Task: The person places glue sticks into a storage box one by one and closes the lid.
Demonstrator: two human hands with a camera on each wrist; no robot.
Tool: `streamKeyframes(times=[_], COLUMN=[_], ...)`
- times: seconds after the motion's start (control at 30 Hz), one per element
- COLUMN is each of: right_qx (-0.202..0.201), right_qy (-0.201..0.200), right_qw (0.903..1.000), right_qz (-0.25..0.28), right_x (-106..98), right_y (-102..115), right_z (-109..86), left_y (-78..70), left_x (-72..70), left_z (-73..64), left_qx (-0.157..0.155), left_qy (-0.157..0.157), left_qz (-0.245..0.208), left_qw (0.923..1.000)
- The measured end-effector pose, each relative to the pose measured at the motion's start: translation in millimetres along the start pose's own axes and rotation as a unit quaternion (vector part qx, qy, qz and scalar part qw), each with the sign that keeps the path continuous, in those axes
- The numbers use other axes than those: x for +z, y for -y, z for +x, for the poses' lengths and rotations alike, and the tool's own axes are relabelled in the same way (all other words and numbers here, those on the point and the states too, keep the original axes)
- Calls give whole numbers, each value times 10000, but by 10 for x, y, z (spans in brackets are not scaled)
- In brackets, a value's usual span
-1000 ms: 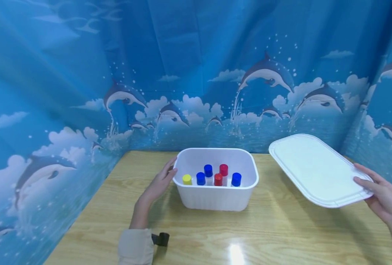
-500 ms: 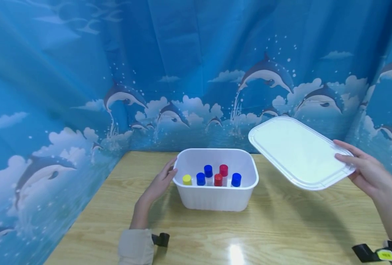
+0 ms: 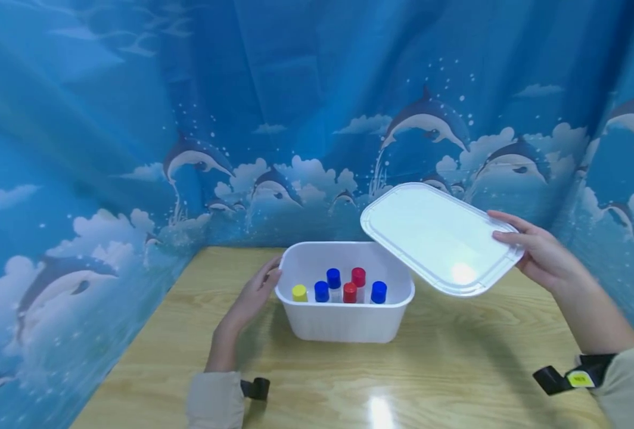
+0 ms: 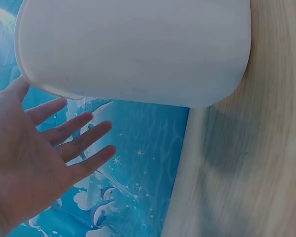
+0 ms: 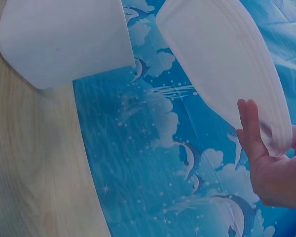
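Note:
A white plastic bin stands on the table with its top uncovered. Inside are several bottles with coloured caps, among them a yellow cap, a blue cap and a red cap; their lower parts are mostly hidden by the front wall. My left hand touches the bin's left rim; the left wrist view shows its fingers spread and fairly straight. Up at the right, my right hand pinches the end of a white lid, thumb on top, fingers beneath. The tilted lid's left end hangs above the bin's right rear corner.
The wooden table carries the bin near its back edge. A blue curtain printed with dolphins hangs behind and at both sides. Each wrist wears a black strap, such as the right wrist strap.
My right hand has brought the lid leftward and up, from the table's right side to over the bin's right rear corner. My left hand stays at the bin's left rim.

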State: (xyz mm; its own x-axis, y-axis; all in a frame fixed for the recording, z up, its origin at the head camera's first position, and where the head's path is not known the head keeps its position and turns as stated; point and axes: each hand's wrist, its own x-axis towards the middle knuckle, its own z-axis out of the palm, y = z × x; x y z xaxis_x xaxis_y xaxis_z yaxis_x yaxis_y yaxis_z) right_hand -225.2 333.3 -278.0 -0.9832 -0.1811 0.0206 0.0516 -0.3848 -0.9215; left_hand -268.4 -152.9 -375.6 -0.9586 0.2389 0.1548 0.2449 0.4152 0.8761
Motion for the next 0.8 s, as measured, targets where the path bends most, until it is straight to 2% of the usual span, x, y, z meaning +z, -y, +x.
streamKeyframes(times=[0.13,0.3,0.4,0.53,0.63,0.8], right_qx=[71,172,249,314,353,455], right_qy=[101,118,84,177,318,537], right_qw=[9998,9994,9991,9981,9972,9956], right_qz=[-176,-284,-341,-498,-573,-618], right_x=[106,207,259,317,356,428], right_y=[-8,2,11,12,3,-28], right_z=[86,165,207,272,332,432], left_y=[-56,-273,-448,-639,-716,-765], left_x=[-90,-204,-229,-211,-177,-105], left_z=[56,234,372,571,724,943], left_qx=[252,538,748,957,1021,892], left_qy=[-166,-178,-54,221,435,701], left_qz=[195,525,706,697,532,334], left_qw=[9994,9970,9947,9927,9924,9930])
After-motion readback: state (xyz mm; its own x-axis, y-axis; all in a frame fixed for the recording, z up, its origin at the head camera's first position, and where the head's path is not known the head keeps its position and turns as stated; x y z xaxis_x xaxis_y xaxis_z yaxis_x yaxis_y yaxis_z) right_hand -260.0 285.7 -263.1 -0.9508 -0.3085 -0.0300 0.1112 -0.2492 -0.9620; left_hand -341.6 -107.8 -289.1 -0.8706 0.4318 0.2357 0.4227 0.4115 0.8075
